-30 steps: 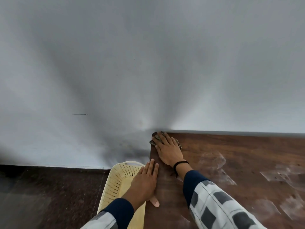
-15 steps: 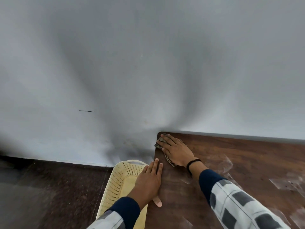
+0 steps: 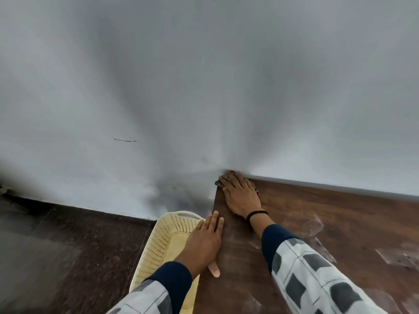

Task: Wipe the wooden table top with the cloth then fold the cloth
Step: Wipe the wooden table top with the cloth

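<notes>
The cloth is found at the far left corner of the wooden table, right where the table top meets the wall. Only small dark scraps of it are seen, at the corner itself and at the right side of the hand that covers it; its pattern cannot be made out.

The cloth is pressed flat onto the table top by the right hand, whose fingers are stretched out straight and spread a little, pointing toward the wall. A thin black band is worn on that wrist.

The left hand is laid flat on the left edge of the table, nearer than the right hand and apart from it. Its fingers are held straight and close together, nothing is gripped, and the thumb is pointed back along the table top.

Both arms are covered by white sleeves with grey checks, ending in dark blue cuffs.

Pale, dull patches are seen on the brown table top to the right of the arms.

A pale yellow plastic basket with a perforated wall is placed on the dark floor, just beside the table's left edge, and is partly hidden by the left hand and forearm. A short dark mark is seen on the wall, far to the left.
</notes>
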`<action>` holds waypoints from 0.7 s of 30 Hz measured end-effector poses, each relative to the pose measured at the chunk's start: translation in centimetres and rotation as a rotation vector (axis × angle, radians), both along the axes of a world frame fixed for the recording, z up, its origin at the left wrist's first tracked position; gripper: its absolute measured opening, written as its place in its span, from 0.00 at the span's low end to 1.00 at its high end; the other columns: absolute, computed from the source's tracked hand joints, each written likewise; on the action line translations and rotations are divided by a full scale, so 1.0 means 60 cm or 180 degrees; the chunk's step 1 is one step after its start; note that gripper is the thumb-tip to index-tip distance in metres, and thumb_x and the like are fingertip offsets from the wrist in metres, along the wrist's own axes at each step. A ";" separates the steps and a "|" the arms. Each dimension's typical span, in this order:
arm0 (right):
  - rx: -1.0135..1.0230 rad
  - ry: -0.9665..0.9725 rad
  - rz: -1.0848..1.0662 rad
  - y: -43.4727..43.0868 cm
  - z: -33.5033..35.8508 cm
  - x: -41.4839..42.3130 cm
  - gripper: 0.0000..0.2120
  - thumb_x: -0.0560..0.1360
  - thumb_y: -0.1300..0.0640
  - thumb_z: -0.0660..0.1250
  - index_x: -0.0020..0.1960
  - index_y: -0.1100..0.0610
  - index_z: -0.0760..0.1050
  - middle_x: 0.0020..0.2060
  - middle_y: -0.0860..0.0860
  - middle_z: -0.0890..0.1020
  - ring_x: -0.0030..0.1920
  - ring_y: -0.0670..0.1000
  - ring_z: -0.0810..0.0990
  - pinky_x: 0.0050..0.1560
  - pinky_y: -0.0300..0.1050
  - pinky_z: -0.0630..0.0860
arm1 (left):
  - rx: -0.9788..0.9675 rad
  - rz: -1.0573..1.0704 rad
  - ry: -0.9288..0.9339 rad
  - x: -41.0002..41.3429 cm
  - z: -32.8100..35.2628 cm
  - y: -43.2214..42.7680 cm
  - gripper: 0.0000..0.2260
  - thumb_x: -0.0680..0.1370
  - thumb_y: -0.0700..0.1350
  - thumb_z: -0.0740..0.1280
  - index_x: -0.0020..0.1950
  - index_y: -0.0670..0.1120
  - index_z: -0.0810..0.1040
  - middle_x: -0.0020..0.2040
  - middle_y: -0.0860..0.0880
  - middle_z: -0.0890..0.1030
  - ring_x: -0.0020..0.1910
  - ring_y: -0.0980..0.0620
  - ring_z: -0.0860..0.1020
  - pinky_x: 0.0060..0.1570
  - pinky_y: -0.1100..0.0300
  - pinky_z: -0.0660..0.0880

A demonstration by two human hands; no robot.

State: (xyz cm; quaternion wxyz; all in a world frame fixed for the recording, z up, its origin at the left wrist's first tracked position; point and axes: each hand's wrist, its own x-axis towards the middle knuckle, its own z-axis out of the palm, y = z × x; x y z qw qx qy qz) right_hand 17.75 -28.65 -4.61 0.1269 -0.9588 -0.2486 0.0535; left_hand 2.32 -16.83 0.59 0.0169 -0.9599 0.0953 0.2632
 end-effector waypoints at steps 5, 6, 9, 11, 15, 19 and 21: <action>-0.0102 -0.0005 0.0389 -0.063 -0.013 -0.022 0.24 0.86 0.45 0.47 0.82 0.40 0.52 0.83 0.42 0.50 0.82 0.48 0.46 0.79 0.51 0.48 | -0.0141 0.0023 0.0023 -0.001 -0.007 0.004 0.64 0.64 0.59 0.79 0.79 0.42 0.33 0.78 0.42 0.32 0.79 0.45 0.38 0.78 0.51 0.43; -0.0064 0.0002 0.0145 -0.078 -0.012 -0.023 0.24 0.86 0.45 0.47 0.82 0.40 0.53 0.83 0.43 0.50 0.82 0.48 0.46 0.79 0.50 0.47 | -0.0135 0.0027 -0.0022 0.001 -0.009 0.003 0.63 0.65 0.58 0.78 0.79 0.42 0.33 0.78 0.41 0.32 0.79 0.45 0.38 0.78 0.51 0.43; -0.0068 -0.0056 -0.0562 -0.066 -0.010 -0.053 0.24 0.86 0.46 0.48 0.82 0.44 0.55 0.83 0.46 0.52 0.82 0.51 0.47 0.80 0.52 0.47 | -0.0083 -0.0028 0.0014 0.003 -0.014 0.007 0.66 0.63 0.60 0.79 0.78 0.41 0.33 0.78 0.41 0.32 0.79 0.45 0.37 0.78 0.51 0.42; -0.0016 -0.0084 -0.0453 -0.049 -0.016 -0.084 0.24 0.86 0.47 0.48 0.82 0.44 0.56 0.83 0.46 0.52 0.82 0.52 0.47 0.80 0.53 0.47 | -0.0119 -0.0025 0.0057 0.001 -0.014 0.013 0.67 0.61 0.61 0.79 0.78 0.43 0.32 0.78 0.42 0.31 0.79 0.45 0.37 0.77 0.52 0.41; 0.0004 -0.0005 -0.0191 -0.065 -0.014 -0.090 0.24 0.86 0.46 0.47 0.82 0.41 0.53 0.83 0.44 0.52 0.82 0.50 0.47 0.79 0.50 0.45 | -0.0164 -0.0026 0.0037 0.001 -0.009 0.012 0.66 0.62 0.61 0.80 0.79 0.43 0.33 0.78 0.42 0.32 0.79 0.45 0.38 0.76 0.52 0.41; -0.0093 -0.0033 -0.0550 -0.039 -0.008 -0.085 0.24 0.86 0.46 0.47 0.82 0.43 0.54 0.83 0.46 0.52 0.82 0.52 0.47 0.81 0.54 0.47 | -0.0043 -0.0008 -0.0019 -0.011 0.005 0.003 0.63 0.65 0.58 0.79 0.79 0.39 0.35 0.78 0.40 0.34 0.79 0.43 0.40 0.78 0.50 0.44; -0.0087 0.0001 -0.0494 -0.040 -0.006 -0.088 0.24 0.86 0.46 0.47 0.82 0.43 0.53 0.83 0.46 0.51 0.82 0.53 0.47 0.81 0.54 0.46 | -0.0126 0.0041 -0.0153 -0.037 0.008 -0.007 0.55 0.72 0.56 0.75 0.79 0.39 0.37 0.79 0.40 0.35 0.79 0.44 0.41 0.78 0.51 0.45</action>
